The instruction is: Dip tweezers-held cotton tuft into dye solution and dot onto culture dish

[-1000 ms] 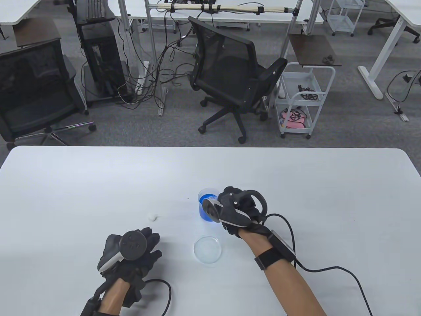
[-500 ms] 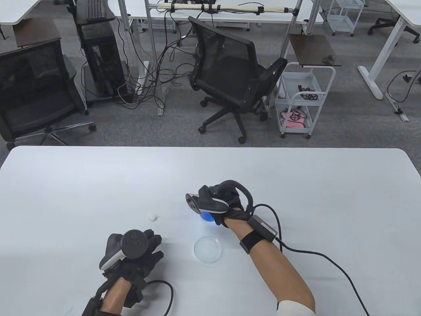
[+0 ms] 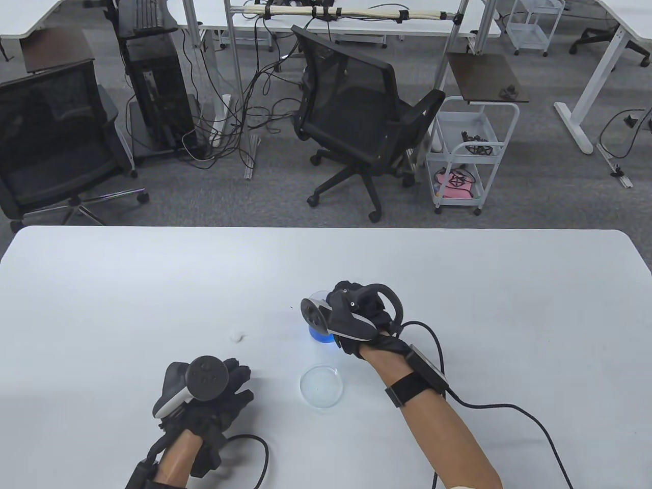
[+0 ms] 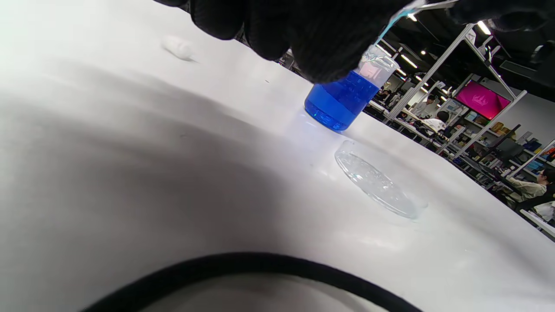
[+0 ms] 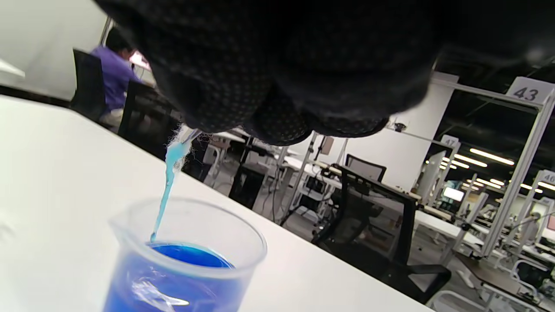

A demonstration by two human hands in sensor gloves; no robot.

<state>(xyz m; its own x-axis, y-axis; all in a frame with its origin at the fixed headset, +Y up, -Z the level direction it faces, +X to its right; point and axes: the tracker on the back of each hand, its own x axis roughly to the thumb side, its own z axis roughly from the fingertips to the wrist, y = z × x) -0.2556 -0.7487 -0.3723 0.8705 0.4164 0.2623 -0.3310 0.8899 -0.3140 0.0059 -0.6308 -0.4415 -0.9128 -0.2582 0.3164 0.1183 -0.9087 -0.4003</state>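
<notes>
A clear beaker of blue dye (image 3: 320,336) stands mid-table, also in the right wrist view (image 5: 186,260) and the left wrist view (image 4: 342,99). My right hand (image 3: 356,316) hovers right above it and pinches tweezers (image 5: 189,136). A pale-blue, stretched cotton tuft (image 5: 168,186) hangs from the tweezers' tip, and its lower end touches the dye surface. The empty clear culture dish (image 3: 321,386) lies just in front of the beaker, also in the left wrist view (image 4: 377,184). My left hand (image 3: 211,392) rests palm down on the table, left of the dish, holding nothing.
A spare white cotton piece (image 3: 236,335) lies on the white table (image 3: 484,285) left of the beaker, also in the left wrist view (image 4: 177,45). The hands' cables trail toward the table's front edge. Office chairs and a cart stand beyond the far edge.
My right hand moved left over the beaker, covering it, then came back slightly right so part of the rim shows again. My left hand has barely moved.
</notes>
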